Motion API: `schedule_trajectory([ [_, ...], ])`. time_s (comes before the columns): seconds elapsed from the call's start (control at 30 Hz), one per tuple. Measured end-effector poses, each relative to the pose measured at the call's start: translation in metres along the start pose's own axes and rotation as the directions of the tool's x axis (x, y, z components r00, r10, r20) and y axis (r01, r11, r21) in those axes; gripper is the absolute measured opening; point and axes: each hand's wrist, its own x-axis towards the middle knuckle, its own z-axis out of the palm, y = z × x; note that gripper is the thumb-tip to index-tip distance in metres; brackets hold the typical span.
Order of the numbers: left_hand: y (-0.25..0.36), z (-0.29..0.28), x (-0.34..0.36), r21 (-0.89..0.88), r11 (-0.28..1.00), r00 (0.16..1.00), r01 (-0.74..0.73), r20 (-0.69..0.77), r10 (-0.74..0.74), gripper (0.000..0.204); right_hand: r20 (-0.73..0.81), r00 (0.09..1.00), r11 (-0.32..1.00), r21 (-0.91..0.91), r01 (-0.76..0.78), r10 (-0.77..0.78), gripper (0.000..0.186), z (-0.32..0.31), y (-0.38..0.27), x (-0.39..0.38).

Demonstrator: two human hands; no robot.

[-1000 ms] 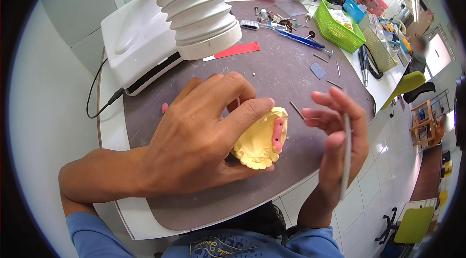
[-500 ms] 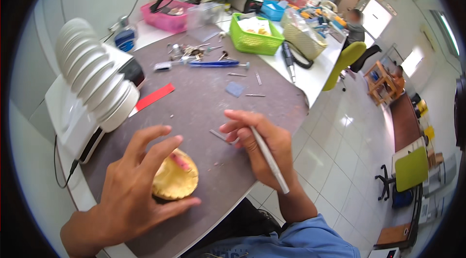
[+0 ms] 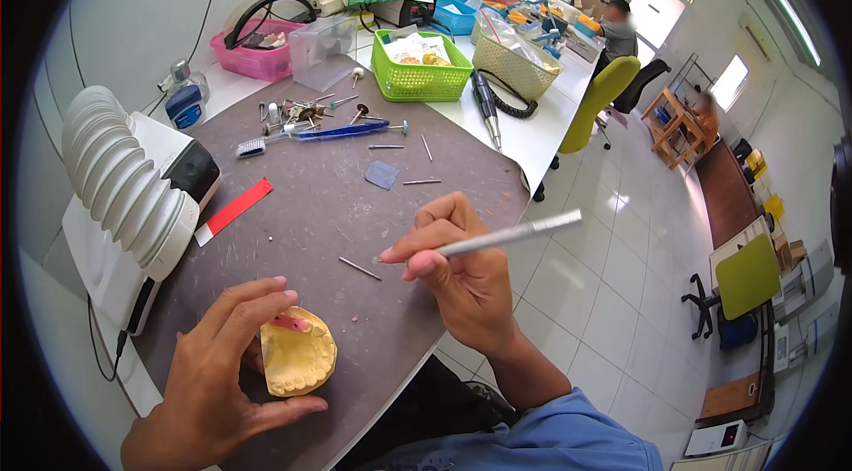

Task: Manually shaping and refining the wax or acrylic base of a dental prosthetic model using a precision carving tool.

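My left hand (image 3: 222,365) curves round a yellow plaster dental cast (image 3: 306,357), thumb along its lower edge and fingers at its upper side. A small pink piece (image 3: 290,322) lies on the cast beside the fingertips. In my right hand (image 3: 466,280) is a craft knife (image 3: 524,231) with a slim silver handle, pinched between thumb and fingers. Its handle points up to the right; the thin tip is hard to make out at the fingertips. Left of these fingertips a thin metal bur (image 3: 359,268) rests on the grey mat (image 3: 302,249).
A white suction unit with a ribbed hose (image 3: 129,183) stands at the left. Beyond the hands lie a red strip (image 3: 238,207), a blue toothbrush (image 3: 337,131), several burs and a blue-grey square (image 3: 382,175). A green basket (image 3: 422,79) and a handpiece (image 3: 486,109) sit farther back.
The knife has swung in my right hand, from its handle pointing down toward me to pointing up right. My left hand stays round the cast, whose teeth show more clearly.
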Motion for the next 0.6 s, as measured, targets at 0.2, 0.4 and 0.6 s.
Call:
schedule_trajectory([
  [0.2, 0.000, 0.000, -0.001, -0.050, 0.994, 0.995, 0.098, 0.040, -0.096, 0.095, 0.126, 0.931, 0.909, 0.209, -0.361, 0.342, 0.024, -0.002, -0.008, 0.006],
  [0.4, -0.010, 0.012, -0.005, -0.014, 1.000, 0.999, 0.002, -0.054, -0.003, 0.107, 0.284, 0.879, 0.924, -0.130, -0.360, 0.383, 0.042, -0.018, -0.021, 0.044],
  [0.6, -0.012, 0.014, -0.003, 0.028, 0.999, 0.991, -0.042, -0.127, 0.045, 0.111, 0.288, 0.924, 0.954, -0.238, -0.185, 0.251, 0.045, -0.008, -0.002, 0.053],
])
